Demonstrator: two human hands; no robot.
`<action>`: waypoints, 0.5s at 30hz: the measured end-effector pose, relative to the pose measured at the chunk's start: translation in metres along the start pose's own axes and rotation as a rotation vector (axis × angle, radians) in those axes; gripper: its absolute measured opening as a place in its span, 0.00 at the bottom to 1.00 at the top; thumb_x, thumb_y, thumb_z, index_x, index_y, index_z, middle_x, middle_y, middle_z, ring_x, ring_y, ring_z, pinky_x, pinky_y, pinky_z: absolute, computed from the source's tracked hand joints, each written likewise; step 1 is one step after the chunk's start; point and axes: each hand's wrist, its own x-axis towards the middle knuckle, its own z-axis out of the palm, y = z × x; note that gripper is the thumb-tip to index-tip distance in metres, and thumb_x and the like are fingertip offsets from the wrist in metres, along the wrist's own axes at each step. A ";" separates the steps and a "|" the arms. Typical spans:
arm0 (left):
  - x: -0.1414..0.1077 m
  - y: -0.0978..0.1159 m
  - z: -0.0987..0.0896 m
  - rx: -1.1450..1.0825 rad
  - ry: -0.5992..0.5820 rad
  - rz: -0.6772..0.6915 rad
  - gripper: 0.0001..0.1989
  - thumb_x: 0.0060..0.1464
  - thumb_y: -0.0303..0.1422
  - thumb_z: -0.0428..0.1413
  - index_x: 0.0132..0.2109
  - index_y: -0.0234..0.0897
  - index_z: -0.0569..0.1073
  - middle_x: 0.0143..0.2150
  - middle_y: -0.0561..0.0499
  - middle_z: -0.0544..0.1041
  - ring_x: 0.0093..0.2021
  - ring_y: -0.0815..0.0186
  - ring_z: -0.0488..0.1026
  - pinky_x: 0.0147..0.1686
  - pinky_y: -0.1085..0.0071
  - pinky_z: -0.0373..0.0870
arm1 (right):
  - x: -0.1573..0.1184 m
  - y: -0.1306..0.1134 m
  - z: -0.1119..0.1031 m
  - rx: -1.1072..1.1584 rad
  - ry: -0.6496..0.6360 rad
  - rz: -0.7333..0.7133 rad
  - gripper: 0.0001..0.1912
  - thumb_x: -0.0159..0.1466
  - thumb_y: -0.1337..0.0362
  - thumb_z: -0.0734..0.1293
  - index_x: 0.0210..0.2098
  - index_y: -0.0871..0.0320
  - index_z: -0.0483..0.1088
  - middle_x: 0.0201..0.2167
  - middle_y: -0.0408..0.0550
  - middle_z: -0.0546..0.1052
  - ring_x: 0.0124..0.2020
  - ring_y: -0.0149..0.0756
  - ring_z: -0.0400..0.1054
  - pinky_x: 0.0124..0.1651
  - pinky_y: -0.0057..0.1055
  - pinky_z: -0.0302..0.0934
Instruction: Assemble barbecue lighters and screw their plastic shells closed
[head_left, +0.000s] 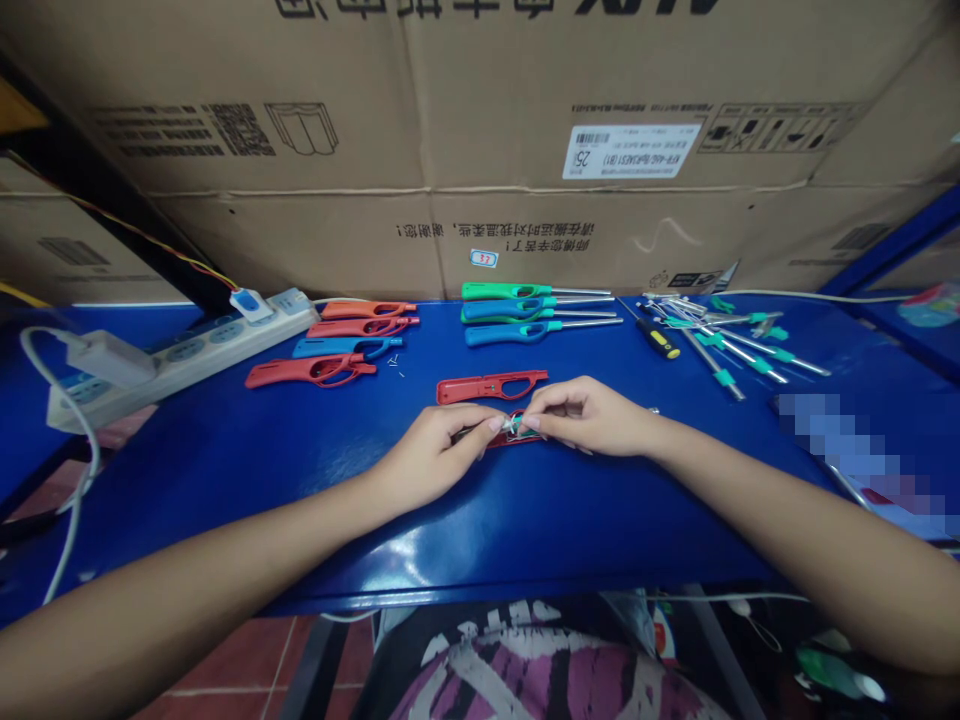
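Both hands meet over a red lighter shell half (514, 441) lying on the blue table. My left hand (439, 450) is closed in a pinch, thumb and forefinger on a small pale piece too small to name. Fingertips of my right hand (589, 418) pinch a small green lighter part (525, 427) with thin white wires, just above the shell. A metal tip (654, 411) shows beyond the right wrist. Just behind the hands lies the other red shell half (491, 387), its hollow inside facing up.
Orange, red and blue lighter handles (349, 347) lie left, near small screws (394, 363) and a power strip (191, 350). Lighters with metal tubes (540, 313) lie at the back. Right are a screwdriver (658, 338) and metal tubes with green parts (731, 345). Cardboard (337, 240) stands behind.
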 end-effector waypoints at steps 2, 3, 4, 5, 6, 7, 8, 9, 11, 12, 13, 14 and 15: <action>0.000 0.000 0.000 0.000 -0.004 0.002 0.18 0.68 0.39 0.49 0.37 0.33 0.77 0.27 0.54 0.72 0.29 0.68 0.67 0.31 0.74 0.62 | 0.000 0.000 0.000 0.004 -0.001 -0.004 0.21 0.63 0.46 0.69 0.36 0.61 0.75 0.23 0.39 0.69 0.18 0.23 0.59 0.19 0.24 0.53; 0.000 0.000 0.000 0.001 -0.004 0.007 0.18 0.68 0.39 0.49 0.37 0.33 0.77 0.27 0.54 0.72 0.29 0.68 0.67 0.31 0.74 0.62 | 0.000 0.000 0.000 0.006 0.001 -0.005 0.21 0.63 0.46 0.69 0.36 0.61 0.75 0.22 0.39 0.69 0.18 0.23 0.59 0.19 0.24 0.53; 0.000 0.000 0.001 0.002 -0.004 0.011 0.18 0.68 0.39 0.49 0.37 0.33 0.77 0.27 0.54 0.72 0.29 0.68 0.67 0.31 0.74 0.62 | 0.000 0.000 0.001 0.009 0.003 -0.006 0.21 0.63 0.46 0.69 0.36 0.61 0.75 0.22 0.38 0.68 0.18 0.23 0.59 0.19 0.24 0.53; 0.000 0.000 0.001 0.002 -0.004 0.014 0.18 0.68 0.39 0.49 0.37 0.34 0.78 0.27 0.54 0.72 0.29 0.68 0.67 0.31 0.74 0.62 | -0.001 0.000 0.001 0.012 0.007 -0.010 0.21 0.63 0.47 0.69 0.36 0.61 0.75 0.22 0.38 0.68 0.18 0.23 0.58 0.19 0.24 0.53; 0.000 -0.001 0.001 0.001 -0.003 0.017 0.17 0.68 0.39 0.49 0.37 0.34 0.78 0.28 0.54 0.72 0.29 0.68 0.68 0.31 0.74 0.62 | -0.001 0.000 0.001 0.014 0.009 -0.016 0.20 0.63 0.47 0.70 0.36 0.61 0.75 0.22 0.38 0.68 0.18 0.23 0.58 0.20 0.24 0.52; 0.000 -0.001 0.001 -0.001 0.000 0.022 0.17 0.68 0.38 0.49 0.38 0.34 0.78 0.28 0.54 0.73 0.29 0.68 0.68 0.31 0.74 0.62 | 0.000 -0.001 0.001 0.016 0.011 -0.024 0.20 0.63 0.48 0.70 0.36 0.61 0.75 0.23 0.38 0.68 0.18 0.22 0.58 0.20 0.24 0.52; 0.000 -0.001 0.001 -0.002 0.002 0.024 0.17 0.68 0.38 0.50 0.38 0.34 0.78 0.28 0.54 0.73 0.30 0.68 0.68 0.31 0.74 0.62 | 0.000 -0.001 0.001 0.017 0.011 -0.031 0.19 0.63 0.48 0.70 0.36 0.61 0.75 0.23 0.38 0.69 0.18 0.22 0.58 0.20 0.23 0.52; 0.000 -0.001 0.001 -0.001 0.004 0.026 0.17 0.68 0.38 0.50 0.39 0.34 0.78 0.28 0.54 0.73 0.30 0.68 0.68 0.31 0.74 0.62 | 0.000 -0.001 0.001 0.020 0.010 -0.037 0.19 0.64 0.49 0.70 0.36 0.61 0.75 0.24 0.39 0.69 0.18 0.22 0.58 0.20 0.23 0.52; 0.000 -0.001 0.001 0.004 0.005 0.028 0.17 0.68 0.38 0.49 0.39 0.33 0.79 0.28 0.53 0.73 0.29 0.68 0.68 0.31 0.74 0.62 | 0.000 -0.002 0.001 0.024 0.005 -0.050 0.19 0.64 0.49 0.70 0.36 0.61 0.75 0.25 0.39 0.70 0.19 0.22 0.58 0.21 0.23 0.53; 0.000 -0.002 0.000 0.009 0.002 0.026 0.17 0.68 0.38 0.49 0.40 0.33 0.79 0.28 0.53 0.73 0.29 0.68 0.68 0.31 0.74 0.62 | 0.000 -0.002 0.001 0.024 0.002 -0.058 0.19 0.64 0.50 0.70 0.35 0.62 0.75 0.25 0.40 0.71 0.20 0.22 0.58 0.21 0.23 0.53; 0.000 -0.002 0.000 0.013 -0.002 0.024 0.17 0.68 0.38 0.49 0.40 0.33 0.79 0.28 0.53 0.73 0.29 0.69 0.68 0.31 0.74 0.62 | 0.000 -0.002 0.001 0.023 0.000 -0.067 0.18 0.64 0.50 0.70 0.35 0.62 0.75 0.26 0.41 0.71 0.20 0.22 0.59 0.22 0.24 0.53; 0.000 -0.002 0.000 0.015 -0.006 0.022 0.18 0.68 0.38 0.49 0.40 0.33 0.79 0.28 0.53 0.73 0.29 0.69 0.68 0.31 0.74 0.62 | 0.000 -0.003 0.001 0.021 0.002 -0.077 0.18 0.64 0.51 0.70 0.35 0.62 0.75 0.27 0.41 0.72 0.21 0.23 0.59 0.22 0.24 0.53; 0.000 -0.002 0.000 0.015 -0.008 0.022 0.18 0.69 0.38 0.49 0.39 0.33 0.79 0.28 0.53 0.74 0.29 0.69 0.68 0.31 0.74 0.62 | 0.000 -0.003 0.001 0.018 0.006 -0.086 0.17 0.64 0.51 0.70 0.35 0.62 0.75 0.27 0.42 0.73 0.21 0.23 0.59 0.23 0.24 0.54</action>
